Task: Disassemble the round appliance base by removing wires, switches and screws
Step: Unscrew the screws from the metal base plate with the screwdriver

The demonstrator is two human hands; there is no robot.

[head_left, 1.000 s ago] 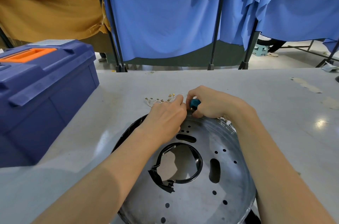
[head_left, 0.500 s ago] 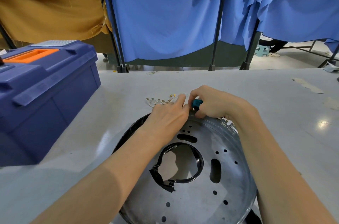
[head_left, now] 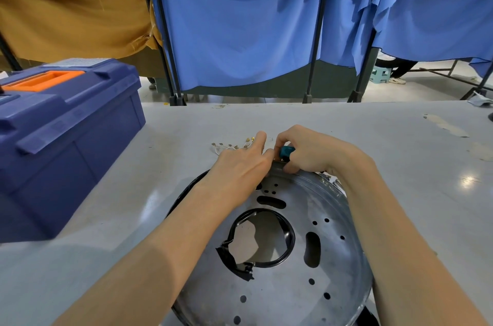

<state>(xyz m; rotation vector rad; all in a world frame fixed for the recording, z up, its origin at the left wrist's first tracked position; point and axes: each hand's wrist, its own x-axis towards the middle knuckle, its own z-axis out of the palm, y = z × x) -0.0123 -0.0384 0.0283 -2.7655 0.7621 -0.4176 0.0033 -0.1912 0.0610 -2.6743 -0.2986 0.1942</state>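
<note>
Metal base (head_left: 280, 285), round and full of holes, lies flat on the grey table (head_left: 416, 179) at 6 o'clock, close to the body.

- Hands: both together at the base's far rim, 12 o'clock on the disc, knuckles touching. Right hand (head_left: 314, 152) is wrapped round a teal-handled tool (head_left: 286, 150); the tip is hidden. Left hand (head_left: 240, 165) rests on the rim beside it, first finger stretched out. Its other fingertips are out of sight, so I cannot tell whether they pinch anything.
- Step, as I judge it: working a fastener or clip loose at the rim, probably a screw.
- Next move calls for the tool seated square and the left hand steadying the disc so it does not spin or slide.
- Already off, it seems: a bunch of thin wires (head_left: 229, 146) with brass ends, on the table just past the left fingers.
- Black ring (head_left: 289, 240) hangs torn in the centre hole, not yet removed.
- Blue toolbox (head_left: 66, 125) at 9 o'clock, shut, well apart. Blue curtains (head_left: 240, 32) at 12 o'clock.
- In the way: both hands hide the work spot, and the loose wires lie near the tool.
</note>
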